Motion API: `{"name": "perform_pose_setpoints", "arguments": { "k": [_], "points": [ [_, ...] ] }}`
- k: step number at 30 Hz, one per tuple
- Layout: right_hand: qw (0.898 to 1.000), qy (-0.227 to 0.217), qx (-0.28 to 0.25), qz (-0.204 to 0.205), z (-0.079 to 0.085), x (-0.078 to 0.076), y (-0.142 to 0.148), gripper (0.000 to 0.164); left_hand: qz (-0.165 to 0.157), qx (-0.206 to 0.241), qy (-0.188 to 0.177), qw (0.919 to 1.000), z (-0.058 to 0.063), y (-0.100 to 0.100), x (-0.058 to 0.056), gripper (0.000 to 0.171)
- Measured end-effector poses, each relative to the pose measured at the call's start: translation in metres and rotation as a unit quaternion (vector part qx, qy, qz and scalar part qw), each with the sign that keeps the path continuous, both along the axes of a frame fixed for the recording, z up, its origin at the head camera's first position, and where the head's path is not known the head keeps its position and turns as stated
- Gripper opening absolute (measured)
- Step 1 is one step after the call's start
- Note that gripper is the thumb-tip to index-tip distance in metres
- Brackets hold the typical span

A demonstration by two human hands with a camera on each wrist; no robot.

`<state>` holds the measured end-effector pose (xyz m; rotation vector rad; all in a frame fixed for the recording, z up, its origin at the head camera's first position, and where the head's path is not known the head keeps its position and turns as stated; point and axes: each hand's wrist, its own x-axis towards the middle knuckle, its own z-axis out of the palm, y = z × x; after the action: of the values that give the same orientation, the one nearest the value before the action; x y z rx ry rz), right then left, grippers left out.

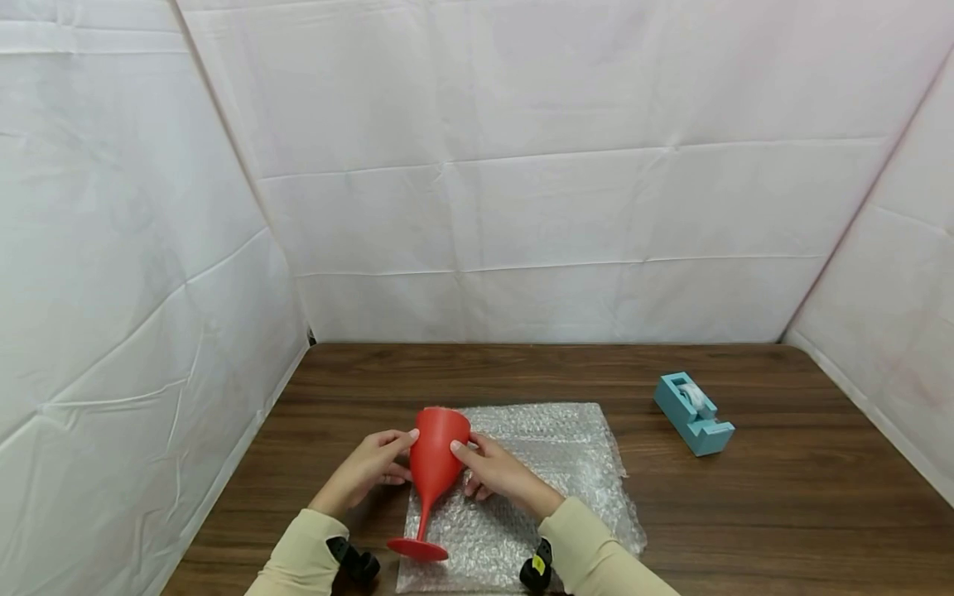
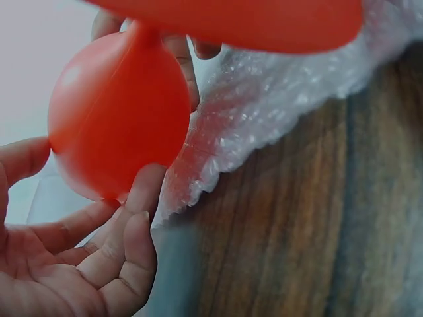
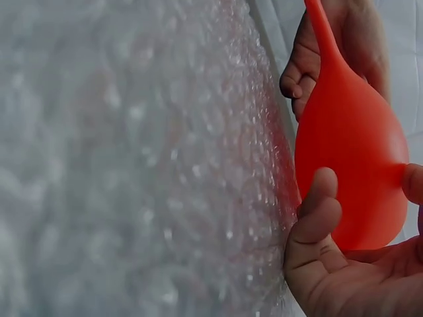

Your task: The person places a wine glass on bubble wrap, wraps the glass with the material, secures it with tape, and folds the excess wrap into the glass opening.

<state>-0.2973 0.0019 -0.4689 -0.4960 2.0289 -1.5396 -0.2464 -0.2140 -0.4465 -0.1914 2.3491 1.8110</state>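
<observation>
A red plastic goblet (image 1: pixel 438 454) is held between both hands over the left part of a bubble wrap sheet (image 1: pixel 551 439). It tilts, with its rim toward the back and its round foot (image 1: pixel 417 549) toward the front. My left hand (image 1: pixel 370 468) grips the bowl from the left, thumb on the near side and fingers around the underside. From the right, my right hand (image 1: pixel 503 473) holds the bowl near the rim, its thumb on the front. In the left wrist view the goblet's foot hangs large over the bowl (image 2: pixel 119 119). The right wrist view shows the stem (image 3: pixel 322 33) pointing up.
A light blue tape dispenser (image 1: pixel 693 414) with a roll of clear tape stands on the right of the brown wooden table (image 1: pixel 782 463). White cloth walls (image 1: pixel 551 207) enclose the table at the back and both sides.
</observation>
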Motion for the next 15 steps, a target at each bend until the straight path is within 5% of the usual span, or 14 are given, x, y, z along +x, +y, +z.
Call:
{"name": "perform_pose_setpoints", "arguments": {
  "k": [7, 15],
  "points": [
    [1.000, 0.017, 0.025, 0.001, -0.0042, -0.0024, 0.0004, 0.075, -0.008, -0.008, -0.001, 0.9999, -0.0050, -0.0014, -0.0003, 0.057],
    [0.999, 0.020, 0.033, -0.005, -0.0048, -0.0031, 0.0003, 0.077, 0.019, -0.040, 0.001, 0.9990, -0.0058, 0.0001, 0.0002, 0.054]
  ]
}}
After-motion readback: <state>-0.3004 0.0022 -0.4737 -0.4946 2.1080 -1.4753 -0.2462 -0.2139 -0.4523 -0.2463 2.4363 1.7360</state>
